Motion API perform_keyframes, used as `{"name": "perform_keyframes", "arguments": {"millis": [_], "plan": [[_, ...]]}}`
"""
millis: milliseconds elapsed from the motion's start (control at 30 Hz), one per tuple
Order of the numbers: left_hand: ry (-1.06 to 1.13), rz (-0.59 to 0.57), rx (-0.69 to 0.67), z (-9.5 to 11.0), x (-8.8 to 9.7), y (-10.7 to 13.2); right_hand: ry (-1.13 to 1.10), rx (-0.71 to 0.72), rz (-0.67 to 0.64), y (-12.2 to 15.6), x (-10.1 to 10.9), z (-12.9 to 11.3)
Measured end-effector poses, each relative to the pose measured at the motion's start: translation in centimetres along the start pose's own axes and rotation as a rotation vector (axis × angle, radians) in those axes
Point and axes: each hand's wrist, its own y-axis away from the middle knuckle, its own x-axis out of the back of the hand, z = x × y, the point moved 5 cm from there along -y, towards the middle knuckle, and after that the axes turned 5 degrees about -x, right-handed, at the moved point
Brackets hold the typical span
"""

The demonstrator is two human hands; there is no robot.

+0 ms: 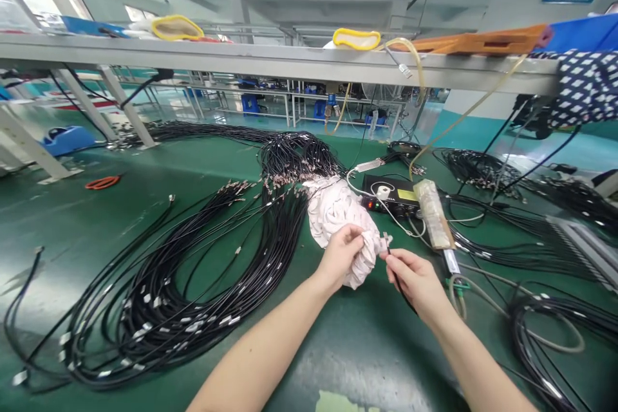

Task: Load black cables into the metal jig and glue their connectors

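Observation:
My left hand [342,256] is closed on a bunched white cloth [338,209], which lies crumpled on the green table. In my right hand [410,277], thumb and fingers pinch a black cable [400,286] close to its end. The small metal connector [386,241] of that cable touches or sits right against the cloth beside my left fingers; I cannot tell whether the cloth wraps it. Just behind the cloth lies a pile of black cables [299,151] with bare copper-coloured ends.
A long looped bundle of black cables [183,315] with white tags covers the left. A black box with red lights [391,196] and a tape-wrapped block [432,212] stand to the right, amid wires. More coiled cables [545,335] lie at right. A metal shelf [270,58] crosses above.

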Motion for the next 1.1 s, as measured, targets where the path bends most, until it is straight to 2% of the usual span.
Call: {"name": "perform_keyframes", "arguments": {"millis": [100, 233, 400, 567, 700, 833, 967, 1100], "plan": [[0.058, 0.020, 0.044, -1.3, -0.9, 0.5, 0.084, 0.088, 0.055, -0.3, 0.2, 0.2], [0.065, 0.070, 0.028, -1.5, -1.1, 0.9, 0.180, 0.175, 0.084, -0.5, 0.1, 0.3], [-0.010, 0.108, -0.059, -1.3, -1.0, 0.8, 0.293, 0.274, 0.120, -0.4, 0.0, 0.4], [-0.104, 0.096, -0.151, -1.0, -1.1, 0.7, 0.343, 0.321, 0.098, -0.2, -0.3, 0.4], [-0.098, 0.081, -0.163, -1.1, -1.2, 0.8, 0.312, 0.294, 0.060, -0.2, -0.5, 0.4], [-0.002, 0.090, -0.140, -1.4, -1.4, 0.8, 0.227, 0.222, 0.039, -0.5, -0.2, 0.5], [0.277, 0.133, -0.010, -2.0, -0.9, 0.5, 0.134, 0.126, -0.013, -0.7, 0.1, 0.7], [0.357, 0.047, 0.104, -2.1, -0.6, -0.2, -0.060, -0.037, -0.175, -0.6, -0.2, 1.3]]}}
